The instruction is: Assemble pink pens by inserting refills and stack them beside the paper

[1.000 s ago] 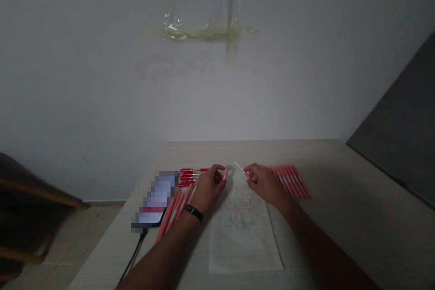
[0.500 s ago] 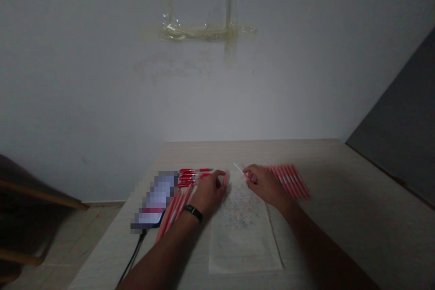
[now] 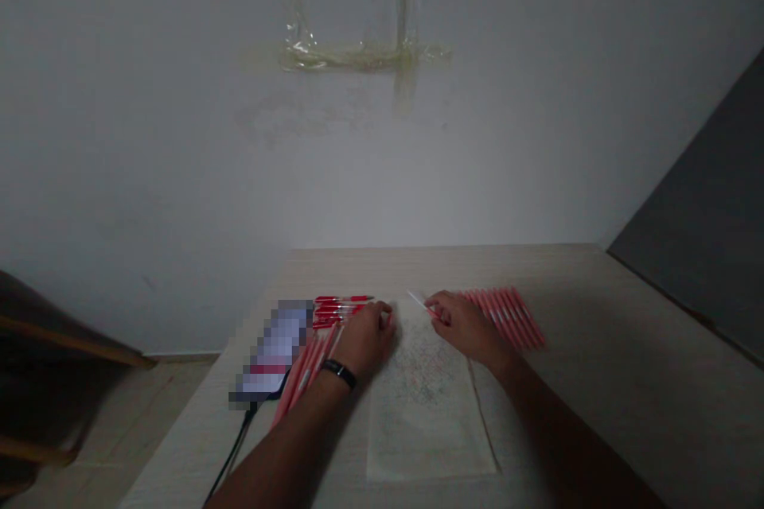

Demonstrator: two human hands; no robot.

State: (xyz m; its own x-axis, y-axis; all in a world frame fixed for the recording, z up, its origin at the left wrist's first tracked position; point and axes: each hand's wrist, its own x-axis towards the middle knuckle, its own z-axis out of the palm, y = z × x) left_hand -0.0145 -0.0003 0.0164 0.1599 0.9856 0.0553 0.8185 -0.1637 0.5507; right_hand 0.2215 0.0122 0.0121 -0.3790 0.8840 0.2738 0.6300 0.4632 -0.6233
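Observation:
A pen refill, slim with a whitish end, sticks out up and to the left from the pinched fingers of my right hand. My left hand is curled above the paper's left edge, its fingertips closed on a small pink piece mostly hidden by the fingers. Between and below both hands lies a pale paper sheet covered with dark and red scribbles. Several pink pens lie in a row beside my right hand. More pink pens lie partly under my left forearm.
Several red pens lie left of my left hand at the back. A blurred-out phone with a black cable rests at the table's left side. The wall rises behind the table.
My left fingers have curled in and lowered slightly, so less of the pink piece shows. The refill in my right hand has tilted a little flatter.

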